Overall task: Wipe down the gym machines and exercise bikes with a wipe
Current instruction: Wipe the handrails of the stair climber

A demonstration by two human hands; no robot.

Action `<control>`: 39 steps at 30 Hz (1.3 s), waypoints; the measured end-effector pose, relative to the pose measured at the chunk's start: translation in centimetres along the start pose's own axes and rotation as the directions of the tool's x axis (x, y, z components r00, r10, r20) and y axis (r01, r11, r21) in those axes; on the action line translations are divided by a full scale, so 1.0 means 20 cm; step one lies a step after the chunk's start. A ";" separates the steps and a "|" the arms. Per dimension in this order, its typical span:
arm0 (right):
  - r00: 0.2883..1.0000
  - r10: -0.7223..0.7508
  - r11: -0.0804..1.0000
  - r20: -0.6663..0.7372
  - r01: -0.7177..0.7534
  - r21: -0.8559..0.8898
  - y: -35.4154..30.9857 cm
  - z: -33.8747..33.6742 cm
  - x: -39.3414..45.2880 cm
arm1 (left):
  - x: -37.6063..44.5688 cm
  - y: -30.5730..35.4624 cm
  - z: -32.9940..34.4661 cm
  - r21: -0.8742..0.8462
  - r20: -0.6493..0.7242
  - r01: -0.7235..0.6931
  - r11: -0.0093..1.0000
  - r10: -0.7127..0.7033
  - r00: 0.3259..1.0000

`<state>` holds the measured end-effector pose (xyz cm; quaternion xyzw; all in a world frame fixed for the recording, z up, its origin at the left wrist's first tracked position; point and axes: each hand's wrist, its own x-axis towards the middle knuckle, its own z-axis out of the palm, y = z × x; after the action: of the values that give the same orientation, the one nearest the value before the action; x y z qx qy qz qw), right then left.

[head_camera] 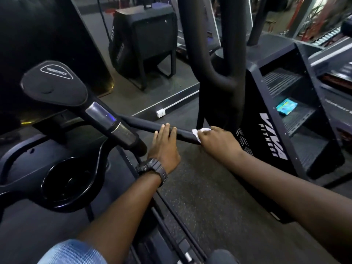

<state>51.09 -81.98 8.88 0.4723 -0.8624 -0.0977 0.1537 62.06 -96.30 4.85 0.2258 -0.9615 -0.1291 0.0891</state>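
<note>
I've got both hands on the bike's handlebar [182, 132]; left hand [165, 145] draped over the bar w/ fingers [167, 128] curled on top, steadying it; right hand [217, 139] closed round the wipe [198, 132], pinching it vs. the bar near the end; a white corner pokes out by the thumb.

Risks as I judge them: wipe is small & bunched, so it could slip out of the grip or roll up, leaving the underside of the bar missed; if I push hard along the bar, the right hand may run off the end & hit the step machine [282, 119] just beside; left hand is close to the wipe's path, so the two could bump; the watch [152, 168] could scrape the bar's stem.

Writing: knob [55, 82] at left carries a badge reading "RESISTANCE"; side of the step machine says "VIVA FITNESS" in white; a blue packet [286, 107] lies on one step, label too small to read; other lettering farther back is blurred.
</note>
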 end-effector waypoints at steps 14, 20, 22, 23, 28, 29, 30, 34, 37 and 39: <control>0.995 -0.100 0.986 0.017 0.101 -0.132 0.04 0.13 -0.03 | 0.04 -0.01 -0.03 0.100 0.074 0.050 0.994 -0.058 0.996; 0.998 -0.053 0.998 -0.041 0.054 0.025 -0.27 0.10 0.07 | 0.03 -0.01 -0.01 0.114 0.091 0.044 0.992 -0.055 0.994; 0.982 -0.181 0.984 -0.060 0.181 -0.003 -0.21 0.09 0.03 | 0.04 0.00 -0.04 0.129 0.116 0.041 0.991 -0.056 0.992; 0.969 -0.236 0.971 -0.075 0.233 -0.043 -0.13 0.08 -0.01 | 0.04 0.01 -0.05 0.150 0.121 0.029 0.988 -0.047 0.992; 0.898 -0.430 0.869 -0.086 0.387 -0.309 0.31 -0.12 -0.07 | 0.08 0.22 -0.04 0.151 0.172 -0.126 0.980 0.100 0.980; 0.893 -0.447 0.840 -0.057 0.396 -0.372 0.33 -0.16 -0.06 | 0.07 0.28 -0.02 0.118 0.187 -0.155 0.981 0.131 0.973; 0.885 -0.461 0.817 -0.056 0.399 -0.416 0.35 -0.20 -0.05 | 0.06 0.32 -0.01 0.083 0.193 -0.168 0.982 0.149 0.970; 0.863 -0.428 0.863 -0.269 0.303 -0.404 0.43 -0.22 -0.06 | 0.05 0.34 0.03 0.025 0.185 -0.157 0.987 0.150 0.971; 0.831 -0.365 0.898 -0.420 0.195 -0.394 0.39 -0.09 -0.14 | 0.05 0.30 0.03 0.025 0.194 -0.188 0.982 0.180 0.964; 0.833 -0.390 0.876 -0.393 0.203 -0.438 0.27 0.04 -0.19 | 0.05 0.29 0.02 0.026 0.206 -0.200 0.980 0.190 0.960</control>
<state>48.46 -75.77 9.22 0.5732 -0.6779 -0.1679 0.4287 58.59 -91.63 6.20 0.1177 -0.9858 -0.1198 -0.0022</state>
